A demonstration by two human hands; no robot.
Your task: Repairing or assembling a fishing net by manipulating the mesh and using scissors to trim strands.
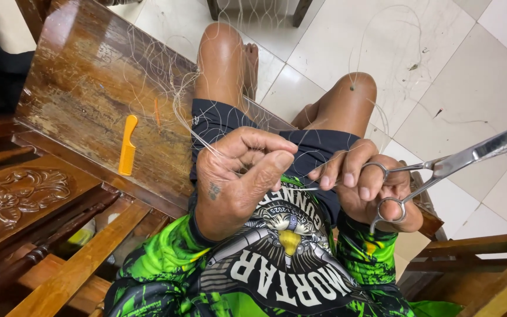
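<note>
Closely, the left hand (236, 176) pinches thin netting line (183, 111) taut for working; the right hand (371, 188) grips steel scissors (441, 167) (blades pointing away); an orange comb (127, 145) lies on the wooden surface (89, 76).

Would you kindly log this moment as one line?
left hand: pinches fishing net strands | right hand: holds scissors, blades shut | orange comb: on wooden bench

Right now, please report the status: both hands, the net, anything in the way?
Left hand pinching thin net line. Right hand holding scissors, fingers through loops, blades pointing away. Orange comb lies on the wooden table, apart.
</note>
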